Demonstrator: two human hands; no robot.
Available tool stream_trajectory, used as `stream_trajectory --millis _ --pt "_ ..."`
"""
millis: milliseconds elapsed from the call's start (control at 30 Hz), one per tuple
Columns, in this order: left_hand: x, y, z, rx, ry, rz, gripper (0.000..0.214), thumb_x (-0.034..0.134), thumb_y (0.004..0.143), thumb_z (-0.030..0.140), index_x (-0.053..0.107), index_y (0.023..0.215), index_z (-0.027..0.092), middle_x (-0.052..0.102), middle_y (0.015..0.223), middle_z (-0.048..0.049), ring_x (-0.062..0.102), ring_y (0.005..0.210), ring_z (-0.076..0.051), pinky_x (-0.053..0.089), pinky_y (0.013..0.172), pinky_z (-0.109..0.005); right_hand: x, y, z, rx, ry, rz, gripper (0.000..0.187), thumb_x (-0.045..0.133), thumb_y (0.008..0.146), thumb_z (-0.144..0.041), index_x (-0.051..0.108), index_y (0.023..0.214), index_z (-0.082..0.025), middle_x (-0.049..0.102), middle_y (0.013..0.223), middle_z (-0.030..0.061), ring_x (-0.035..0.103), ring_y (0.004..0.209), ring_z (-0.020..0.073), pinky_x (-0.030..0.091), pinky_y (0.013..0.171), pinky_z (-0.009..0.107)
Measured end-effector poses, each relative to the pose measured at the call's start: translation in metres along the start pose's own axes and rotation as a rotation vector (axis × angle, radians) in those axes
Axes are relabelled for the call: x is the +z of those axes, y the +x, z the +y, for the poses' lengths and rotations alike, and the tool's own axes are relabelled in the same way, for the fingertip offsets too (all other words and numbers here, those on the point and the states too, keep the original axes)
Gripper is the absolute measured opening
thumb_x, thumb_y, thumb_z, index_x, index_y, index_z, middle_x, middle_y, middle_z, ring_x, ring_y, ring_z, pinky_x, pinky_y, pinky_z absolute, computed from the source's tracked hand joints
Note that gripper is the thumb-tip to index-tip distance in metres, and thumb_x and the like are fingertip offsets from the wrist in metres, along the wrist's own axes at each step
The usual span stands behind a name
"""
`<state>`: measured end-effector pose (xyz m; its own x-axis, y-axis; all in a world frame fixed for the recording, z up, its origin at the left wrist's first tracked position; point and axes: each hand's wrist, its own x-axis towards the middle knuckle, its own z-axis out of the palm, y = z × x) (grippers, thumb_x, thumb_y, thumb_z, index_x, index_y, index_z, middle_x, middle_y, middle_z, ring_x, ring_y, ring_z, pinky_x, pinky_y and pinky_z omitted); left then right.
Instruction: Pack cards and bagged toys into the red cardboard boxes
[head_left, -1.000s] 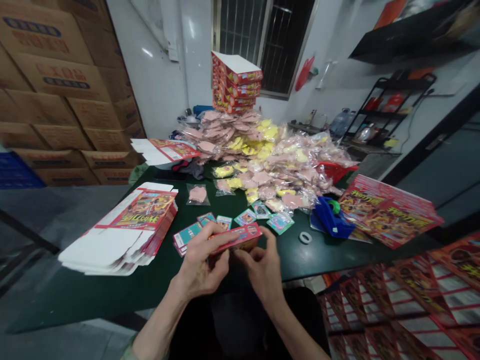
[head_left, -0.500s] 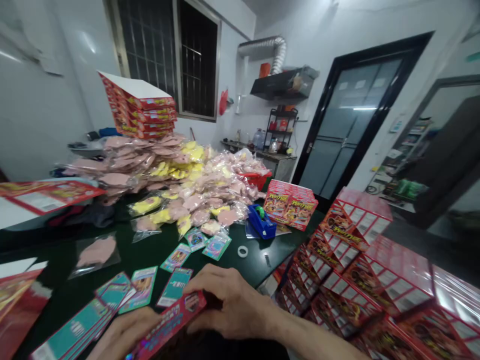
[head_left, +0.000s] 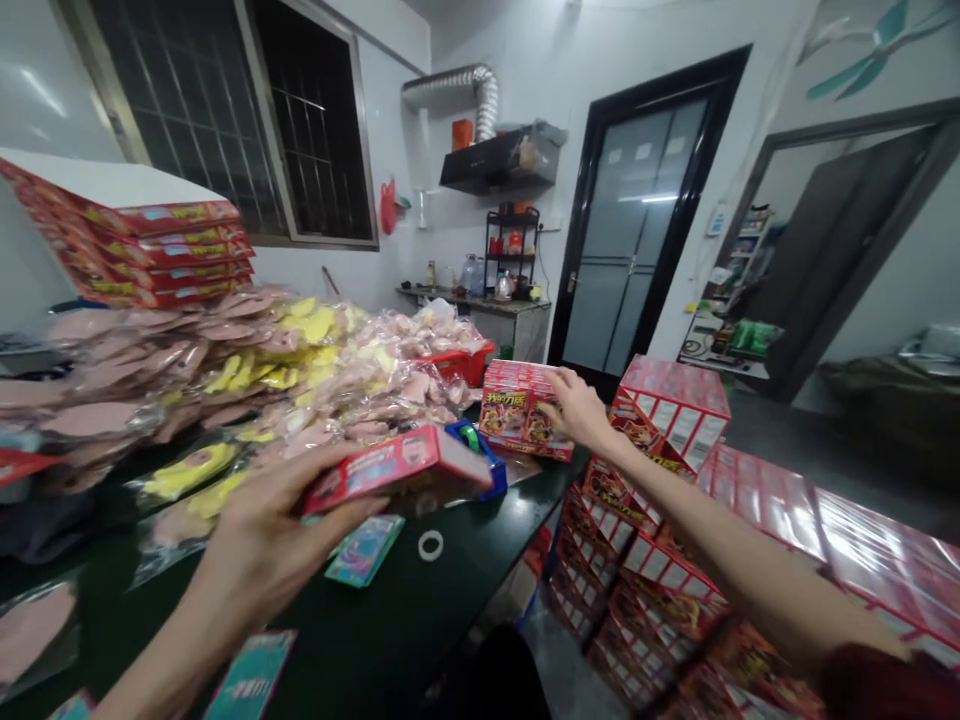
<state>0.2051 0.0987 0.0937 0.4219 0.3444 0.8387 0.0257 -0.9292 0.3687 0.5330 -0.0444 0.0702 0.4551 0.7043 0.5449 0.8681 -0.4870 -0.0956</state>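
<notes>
The left hand (head_left: 277,525) is closed around a small red box (head_left: 397,470), and the fingers hold it tilted above the table. The right arm is stretched forward, and the right hand (head_left: 579,407) is open with the fingers apart. Its fingers (head_left: 553,397) are at the right end of a stack of red boxes (head_left: 517,410) on the table, and they seem to touch it, but the hand has hold of nothing that I can see.

On the dark green table (head_left: 420,610) there are a blue card (head_left: 365,550), a teal card (head_left: 251,675) and a white tape ring (head_left: 430,545). A blue tape dispenser (head_left: 472,445) stands partly behind the held box. Many plastic bags (head_left: 300,375) with pink and yellow things make a big pile on the left, and flat red boxes (head_left: 142,240) are piled above it. To the right, more red boxes (head_left: 660,560) stand on the floor. Far behind are a metal shelf (head_left: 510,255), a window (head_left: 225,120) and a glass door (head_left: 634,215).
</notes>
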Motion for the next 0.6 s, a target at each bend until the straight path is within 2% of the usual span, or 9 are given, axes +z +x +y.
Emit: stream_trajectory --millis 67,100,233,333,400,467,600 --pt "0.038 0.028 -0.005 0.11 -0.057 -0.111 0.028 0.072 0.068 0.036 0.067 0.091 0.021 0.071 0.075 -0.0012 0.063 0.06 -0.015 0.051 0.055 -0.024 0.013 0.021 0.035 0.004 -0.054 -0.054 0.057 0.058 0.079 -0.022 0.041 0.132 -0.007 0.03 0.142 0.0266 0.028 0.131 0.0392 0.03 0.098 0.055" --pt "0.059 0.04 -0.009 0.132 -0.081 -0.17 0.026 0.07 0.07 0.033 0.065 0.093 0.019 0.07 0.076 -0.0012 0.063 0.061 -0.014 0.05 0.056 -0.023 0.019 0.028 0.049 -0.003 -0.082 -0.096 0.06 0.061 0.077 -0.022 0.042 0.132 -0.009 0.03 0.143 0.0255 0.025 0.132 0.0392 0.028 0.099 0.056" --pt "0.144 0.069 -0.029 0.15 -0.147 -0.263 0.023 0.068 0.072 0.023 0.063 0.093 0.017 0.068 0.081 -0.0031 0.062 0.07 -0.015 0.05 0.067 -0.027 0.036 0.042 0.088 -0.055 -0.134 -0.291 0.066 0.069 0.069 -0.021 0.046 0.131 -0.017 0.044 0.136 0.0174 0.041 0.124 0.031 0.039 0.095 0.043" --pt "0.195 0.079 -0.048 0.192 -0.184 -0.368 0.022 0.065 0.074 0.021 0.063 0.095 0.016 0.069 0.085 -0.0044 0.064 0.075 -0.016 0.051 0.071 -0.028 0.042 0.045 0.103 -0.082 -0.152 -0.35 0.068 0.067 0.072 -0.022 0.042 0.135 -0.018 0.045 0.136 0.0144 0.045 0.122 0.0271 0.041 0.093 0.035" --pt "0.217 0.083 -0.061 0.219 -0.194 -0.425 0.022 0.063 0.075 0.021 0.063 0.097 0.016 0.069 0.09 -0.0057 0.064 0.08 -0.017 0.05 0.074 -0.028 0.044 0.046 0.107 -0.082 -0.166 -0.359 0.068 0.066 0.073 -0.024 0.041 0.136 -0.02 0.045 0.137 0.013 0.045 0.121 0.0274 0.042 0.093 0.035" --pt "0.23 0.085 -0.073 0.239 -0.188 -0.468 0.024 0.063 0.075 0.022 0.063 0.099 0.017 0.068 0.094 -0.0067 0.064 0.084 -0.017 0.049 0.077 -0.028 0.046 0.048 0.109 -0.074 -0.178 -0.362 0.068 0.067 0.072 -0.026 0.042 0.135 -0.021 0.046 0.136 0.0118 0.047 0.119 0.0281 0.042 0.091 0.036" --pt "0.231 0.087 -0.096 0.274 -0.155 -0.548 0.024 0.061 0.077 0.025 0.064 0.1 0.019 0.067 0.087 -0.0048 0.062 0.078 -0.016 0.048 0.072 -0.026 0.046 0.049 0.107 -0.041 -0.199 -0.354 0.067 0.068 0.072 -0.029 0.043 0.134 -0.024 0.047 0.136 0.0103 0.049 0.117 0.0298 0.043 0.089 0.038"
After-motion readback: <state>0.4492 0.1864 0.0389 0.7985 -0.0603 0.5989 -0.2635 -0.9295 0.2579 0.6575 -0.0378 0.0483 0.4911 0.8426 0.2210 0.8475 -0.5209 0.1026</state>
